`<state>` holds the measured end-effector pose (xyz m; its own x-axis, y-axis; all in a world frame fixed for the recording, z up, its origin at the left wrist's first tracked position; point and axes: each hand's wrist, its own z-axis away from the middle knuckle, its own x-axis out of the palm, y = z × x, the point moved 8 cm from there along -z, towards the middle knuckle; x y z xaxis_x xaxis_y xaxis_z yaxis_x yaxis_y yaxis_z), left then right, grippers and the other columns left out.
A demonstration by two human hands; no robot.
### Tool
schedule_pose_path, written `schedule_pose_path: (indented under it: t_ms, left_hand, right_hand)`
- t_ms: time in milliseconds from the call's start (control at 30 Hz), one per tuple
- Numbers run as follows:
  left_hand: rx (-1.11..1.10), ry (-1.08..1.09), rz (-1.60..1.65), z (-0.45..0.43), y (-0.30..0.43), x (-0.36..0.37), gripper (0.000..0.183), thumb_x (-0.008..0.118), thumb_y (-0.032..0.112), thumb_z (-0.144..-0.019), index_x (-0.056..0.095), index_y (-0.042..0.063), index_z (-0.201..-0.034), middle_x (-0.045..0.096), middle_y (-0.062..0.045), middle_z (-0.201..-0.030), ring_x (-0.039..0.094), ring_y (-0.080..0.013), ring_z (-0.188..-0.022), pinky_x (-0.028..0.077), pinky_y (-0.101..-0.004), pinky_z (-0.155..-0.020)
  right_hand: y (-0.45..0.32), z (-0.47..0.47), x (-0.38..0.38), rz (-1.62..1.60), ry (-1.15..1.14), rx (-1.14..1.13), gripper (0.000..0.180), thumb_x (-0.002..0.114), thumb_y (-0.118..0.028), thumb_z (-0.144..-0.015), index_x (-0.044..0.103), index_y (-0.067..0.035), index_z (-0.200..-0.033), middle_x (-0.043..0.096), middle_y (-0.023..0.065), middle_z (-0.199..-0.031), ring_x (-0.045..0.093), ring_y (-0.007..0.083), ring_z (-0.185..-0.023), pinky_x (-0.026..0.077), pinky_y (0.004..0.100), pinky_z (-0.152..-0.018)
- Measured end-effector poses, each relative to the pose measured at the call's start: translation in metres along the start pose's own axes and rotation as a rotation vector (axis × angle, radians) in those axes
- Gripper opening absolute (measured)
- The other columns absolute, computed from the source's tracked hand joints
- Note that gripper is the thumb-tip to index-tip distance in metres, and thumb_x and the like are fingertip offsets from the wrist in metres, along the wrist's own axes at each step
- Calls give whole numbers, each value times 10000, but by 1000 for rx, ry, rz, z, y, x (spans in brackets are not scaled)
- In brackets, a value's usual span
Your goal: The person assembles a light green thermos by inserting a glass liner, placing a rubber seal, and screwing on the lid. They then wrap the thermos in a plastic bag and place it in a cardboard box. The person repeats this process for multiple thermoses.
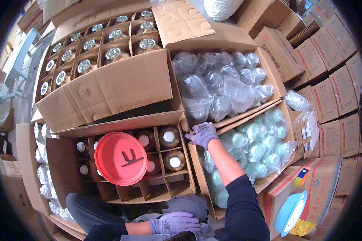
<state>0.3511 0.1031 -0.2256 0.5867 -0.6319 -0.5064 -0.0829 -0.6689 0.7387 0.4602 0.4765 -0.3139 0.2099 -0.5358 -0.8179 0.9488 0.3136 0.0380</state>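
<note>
My right hand (pixel 203 135), in a purple work glove, reaches to the corner where cardboard boxes meet, its fingers at the box edges; whether they grip is unclear. My left hand (pixel 175 222), gloved alike, rests flat on my lap. Before me, a divided cardboard box (pixel 117 120) holds capped bottles (pixel 169 137) in some cells. A red round plastic lid or shallow basin (pixel 117 153), with dark marks or strips in it, lies on top. Right of my right hand, a box (pixel 200 180) holds greenish plastic-wrapped items (pixel 255 129). Beyond it are clear plastic-wrapped items (pixel 214 81) in another box.
At the upper left, a divided carton (pixel 123 84) holds silver-topped jars or bottles (pixel 113 53). A blue basin (pixel 291 211) with white contents and a tape roll (pixel 302 177) sit at the lower right. Stacked cartons (pixel 325 102) line the right side.
</note>
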Motion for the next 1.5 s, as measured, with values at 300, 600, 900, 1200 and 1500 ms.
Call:
schedule_pose_path:
  t_ms: [300, 600, 900, 1200, 1500]
  left_hand:
    - [-36, 4, -51, 13, -5, -2, 586, 498, 170, -923, 474, 181, -1508, 486, 10, -1536, 455, -160, -1423, 325, -363, -1221]
    - [-440, 148, 1397, 28, -38, -3, 522, 523, 254, -961, 542, 98, -1458, 471, -102, -1569, 510, -253, -1396, 351, -403, -1166]
    - [-677, 167, 1447, 32, -50, -4, 308, 540, 208, -989, 695, 59, -1210, 613, -150, -1417, 550, -310, -1334, 344, -445, -1167]
    - [-125, 30, 456, 15, 9, -36, 389, 650, 249, -895, 680, 110, -1257, 651, -124, -1292, 569, -285, -1260, 395, -460, -1082]
    - [-381, 818, -536, 32, 90, -182, 755, 840, 322, -762, 534, 4, -1375, 490, -251, -1393, 455, -506, -1306, 364, -641, -1076]
  right_hand:
    - [40, -70, -85, -275, 214, 47, 363, 647, -352, -889, 740, -135, -1166, 708, 182, -1213, 685, 308, -1135, 530, 426, -950]
    - [8, -232, 25, 406, -56, 52, 357, 514, -286, -1026, 700, -145, -1296, 674, 61, -1339, 630, 290, -1228, 463, 541, -1008]
    - [11, -203, -3, 377, 96, 123, 435, 433, -336, -1047, 617, -155, -1397, 587, 79, -1451, 558, 256, -1322, 450, 509, -1037]
    - [40, -67, -154, 406, 231, 299, 400, 520, -278, -943, 682, -131, -1278, 631, 93, -1356, 586, 275, -1219, 417, 504, -998]
    - [-59, 270, -232, 194, 1045, -308, 308, 687, -186, -759, 689, -44, -1032, 648, 121, -1209, 566, 365, -1219, 412, 526, -1084]
